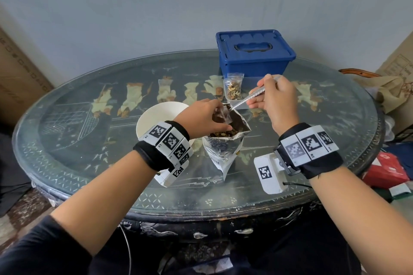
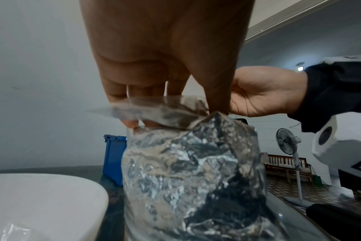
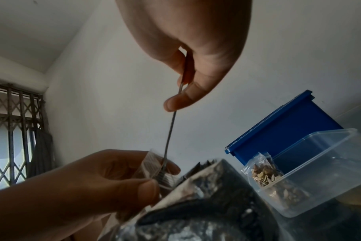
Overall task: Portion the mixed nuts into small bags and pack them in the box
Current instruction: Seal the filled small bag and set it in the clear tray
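Observation:
An open silver foil bag of mixed nuts (image 1: 225, 149) stands at the table's middle. Just over its mouth my left hand (image 1: 220, 116) pinches a small clear bag (image 1: 221, 114), seen close in the left wrist view (image 2: 155, 107) and the right wrist view (image 3: 153, 164). My right hand (image 1: 259, 94) grips a metal spoon (image 1: 248, 99) by its handle; the spoon (image 3: 170, 130) slants down into the small bag, its bowl hidden. One filled small bag (image 1: 233, 90) leans in a clear plastic container (image 3: 319, 171). The blue box (image 1: 252, 56) sits behind with its lid on.
A white bowl (image 1: 154, 118) stands left of the foil bag, under my left wrist. The glass-topped oval table (image 1: 89, 140) has cardboard boxes and a cloth bag (image 1: 393, 91) beside it. A standing fan (image 2: 289, 143) is far off.

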